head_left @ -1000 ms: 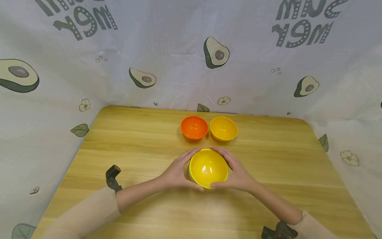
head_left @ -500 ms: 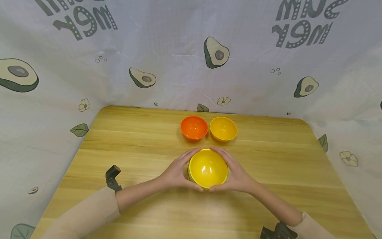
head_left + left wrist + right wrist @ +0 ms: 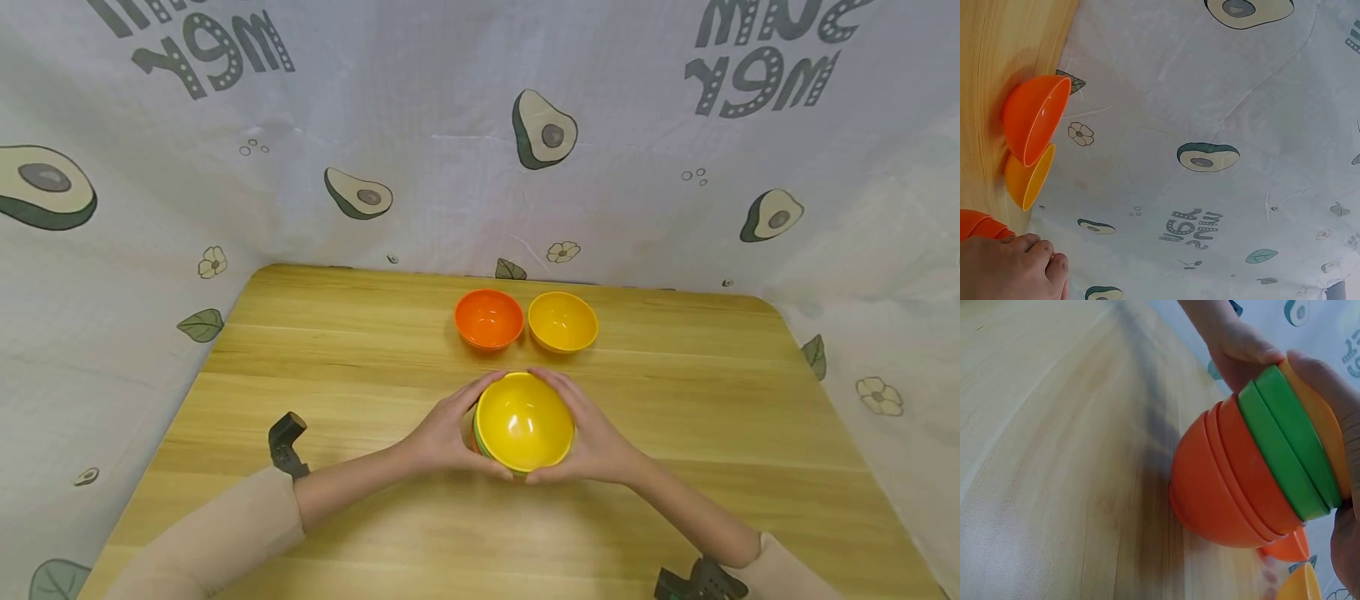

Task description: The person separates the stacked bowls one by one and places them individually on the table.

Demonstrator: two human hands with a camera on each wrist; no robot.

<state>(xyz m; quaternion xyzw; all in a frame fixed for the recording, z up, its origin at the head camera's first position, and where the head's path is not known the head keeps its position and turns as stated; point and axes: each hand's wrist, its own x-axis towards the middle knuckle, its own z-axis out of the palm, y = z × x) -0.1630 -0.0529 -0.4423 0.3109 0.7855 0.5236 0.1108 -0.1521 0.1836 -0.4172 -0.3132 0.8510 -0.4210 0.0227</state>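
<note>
A stack of nested bowls stands at the middle of the table, with a yellow bowl point(image 3: 525, 421) on top. Below it, the right wrist view shows green bowls point(image 3: 1285, 444) and, lowest, orange bowls point(image 3: 1216, 478) close against the tabletop. My left hand point(image 3: 442, 433) curves round the left side of the yellow bowl, thumb at the near rim and fingers at the far rim. From the other side my right hand point(image 3: 600, 442) grips it the same way, and the two thumbs almost meet. In the left wrist view, the left hand point(image 3: 1010, 269) covers most of the stack.
Behind the stack, a separate orange bowl point(image 3: 488, 321) and another yellow bowl point(image 3: 562, 322) stand side by side, mouths up. The wooden table point(image 3: 337, 333) ends at a pale cloth point(image 3: 450, 217) printed with avocados, which hangs at the back and sides.
The right thumb has shifted slightly down off the yellow bowl's inner rim to its near outer edge. Both hands and the stack otherwise stay in place.
</note>
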